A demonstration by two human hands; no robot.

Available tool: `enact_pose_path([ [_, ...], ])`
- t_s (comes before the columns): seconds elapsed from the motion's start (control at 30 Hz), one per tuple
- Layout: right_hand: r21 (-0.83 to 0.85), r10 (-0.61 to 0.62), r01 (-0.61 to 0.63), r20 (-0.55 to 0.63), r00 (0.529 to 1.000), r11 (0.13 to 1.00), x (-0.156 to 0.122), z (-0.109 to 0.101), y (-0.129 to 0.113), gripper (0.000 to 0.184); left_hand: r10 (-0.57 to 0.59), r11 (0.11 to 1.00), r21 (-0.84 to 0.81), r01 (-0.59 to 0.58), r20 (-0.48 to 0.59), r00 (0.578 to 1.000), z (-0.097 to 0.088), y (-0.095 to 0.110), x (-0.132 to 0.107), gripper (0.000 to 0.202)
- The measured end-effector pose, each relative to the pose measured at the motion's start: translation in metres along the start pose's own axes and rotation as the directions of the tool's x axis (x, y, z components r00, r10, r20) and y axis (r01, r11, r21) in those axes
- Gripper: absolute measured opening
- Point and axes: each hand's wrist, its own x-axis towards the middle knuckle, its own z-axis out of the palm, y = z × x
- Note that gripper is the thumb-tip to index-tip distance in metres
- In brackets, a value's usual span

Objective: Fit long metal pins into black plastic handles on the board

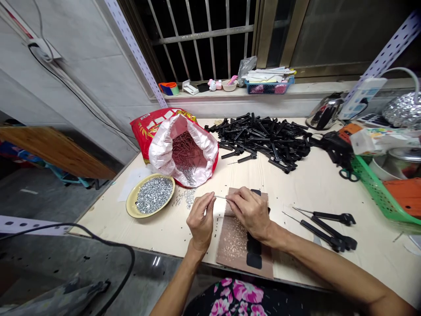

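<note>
A thin steel pin [220, 197] runs between my left hand [201, 220] and my right hand [249, 211], and the fingertips of both pinch it. Under my right hand lies a piece of brown cardboard [230, 250] scattered with pale specks, with black strips [254, 259] on it. Left of my hands, a yellow plate [132, 206] holds a heap of tiny silver washers or beads, and some are spilled on the table. Behind it, an opened red woven sack [143, 127] with a white liner holds many long nails.
A large pile of black plastic parts [259, 140] lies on the light wooden table [305, 188]. Finished black pin tools [325, 230] lie to my right. Scissors, a green basket [378, 193] and a kettle [324, 112] stand beyond them, below a barred window.
</note>
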Motion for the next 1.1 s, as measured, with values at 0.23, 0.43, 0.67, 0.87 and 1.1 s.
enact_pose_path([
  [0.23, 0.075, 0.095, -0.095, 0.009, 0.995, 0.993, -0.012, 0.002, 0.016, 0.019, 0.094, 0.994, 0.052, -0.101, 0.12, 0.988, 0.009, 0.002, 0.0, 0.023],
  [0.43, 0.259, 0.266, -0.272, 0.056, 0.962, 0.927, -0.02, -0.002, 0.032, 0.012, 0.006, 0.999, -0.035, 0.001, 0.2, 0.98, 0.026, 0.009, -0.001, 0.022],
  [0.67, -0.019, 0.228, -0.228, 0.049, 0.972, 0.974, -0.043, -0.014, 0.051, 0.016, -0.333, 0.86, -0.224, 0.458, 0.433, 0.838, 0.046, 0.009, -0.015, 0.029],
  [0.87, -0.241, 0.118, -0.1, 0.059, 0.991, 0.965, -0.066, -0.023, 0.063, 0.02, -0.052, 0.999, 0.011, 0.053, 0.448, 0.892, 0.059, 0.002, -0.024, 0.026],
  [1.1, -0.261, 0.201, -0.168, 0.104, 0.974, 0.951, -0.085, -0.025, 0.07, 0.016, 0.044, 0.956, 0.213, -0.203, 0.578, 0.815, 0.066, -0.002, -0.024, 0.024],
])
